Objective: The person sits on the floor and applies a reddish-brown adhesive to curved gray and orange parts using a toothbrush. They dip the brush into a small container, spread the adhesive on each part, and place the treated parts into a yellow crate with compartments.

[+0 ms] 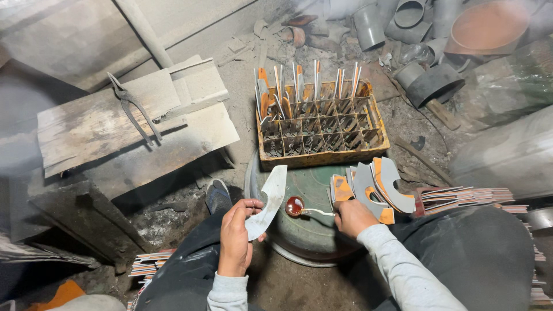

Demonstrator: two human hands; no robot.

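My left hand (236,233) grips a curved, pale metal strip (269,198) by its lower end, the strip rising toward the crate. My right hand (352,216) holds the thin handle of a small ladle (295,205) whose round bowl holds dark red liquid, just right of the strip. Both are above a round green drum lid (311,184). Several similar curved pieces with orange patches (374,190) lean fanned out beside my right hand.
A yellow divided crate (322,135) with upright strips stands beyond the drum. Tongs (133,109) lie on a grey board at left. Grey pipe sections (426,80) and an orange bowl (488,26) sit at back right. Stacked sheets (461,197) lie at right.
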